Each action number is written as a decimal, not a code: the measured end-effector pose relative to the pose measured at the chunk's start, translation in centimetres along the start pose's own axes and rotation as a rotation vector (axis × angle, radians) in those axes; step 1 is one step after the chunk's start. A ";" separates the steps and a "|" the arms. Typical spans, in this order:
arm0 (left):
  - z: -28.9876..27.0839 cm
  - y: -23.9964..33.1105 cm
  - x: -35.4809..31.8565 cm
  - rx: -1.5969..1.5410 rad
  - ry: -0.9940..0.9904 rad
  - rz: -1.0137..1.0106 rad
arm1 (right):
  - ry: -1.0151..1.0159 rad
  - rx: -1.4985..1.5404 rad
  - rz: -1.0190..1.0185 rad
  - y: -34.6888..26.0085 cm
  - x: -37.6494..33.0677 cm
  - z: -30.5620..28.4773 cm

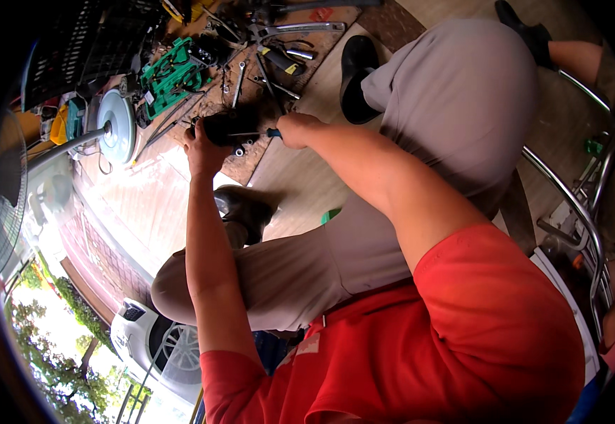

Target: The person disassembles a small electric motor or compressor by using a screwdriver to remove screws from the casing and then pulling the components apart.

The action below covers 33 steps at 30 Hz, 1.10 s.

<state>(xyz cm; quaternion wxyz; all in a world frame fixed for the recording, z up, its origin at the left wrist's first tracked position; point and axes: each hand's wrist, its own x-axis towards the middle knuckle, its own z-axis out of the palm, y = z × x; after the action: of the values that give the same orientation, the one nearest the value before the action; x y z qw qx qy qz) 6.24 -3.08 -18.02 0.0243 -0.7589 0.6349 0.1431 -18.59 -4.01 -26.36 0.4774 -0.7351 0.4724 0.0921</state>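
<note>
Black motor part point(224, 128) is being gripped by the left hand point(205, 152); the right hand point(298, 130) is clamping one blue-handled screwdriver point(254, 133); one green tool case point(169, 74) is lying beyond the left hand.

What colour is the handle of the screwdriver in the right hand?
Blue, on the screwdriver handle beside the right hand; head view.

Black motor part point(224, 128), blue-handled screwdriver point(268, 133), green tool case point(169, 74), silver wrenches point(300, 29), red shirt point(456, 339), beige trousers point(456, 106), black shoes point(357, 74), pale wooden floor point(300, 177), white fan base point(118, 127)
</note>
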 end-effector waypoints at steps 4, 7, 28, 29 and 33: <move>0.1 -1.6 -0.9 0.000 0.025 -0.018 | 0.091 -0.088 -0.019 -2.3 -1.9 -0.6; 0.2 -1.6 -0.9 -0.013 0.038 -0.018 | 0.147 -0.108 -0.010 -2.6 -2.0 -0.8; 0.5 -1.7 -1.1 -0.033 0.079 0.006 | 0.139 -0.131 -0.014 -2.8 -2.4 -1.2; 0.5 -1.7 -1.0 -0.039 0.088 0.016 | 0.149 -0.160 -0.008 -2.7 -2.0 -1.2; 0.4 -2.7 -1.3 -0.038 0.069 0.007 | 0.094 -0.160 -0.035 -3.2 -1.6 -1.1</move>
<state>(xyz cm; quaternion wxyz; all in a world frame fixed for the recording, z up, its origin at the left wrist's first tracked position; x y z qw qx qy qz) 8.58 -1.20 -18.45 -0.0126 -0.7613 0.6353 0.1288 -17.30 -3.60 -22.80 0.3961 -0.7827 0.4723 0.0864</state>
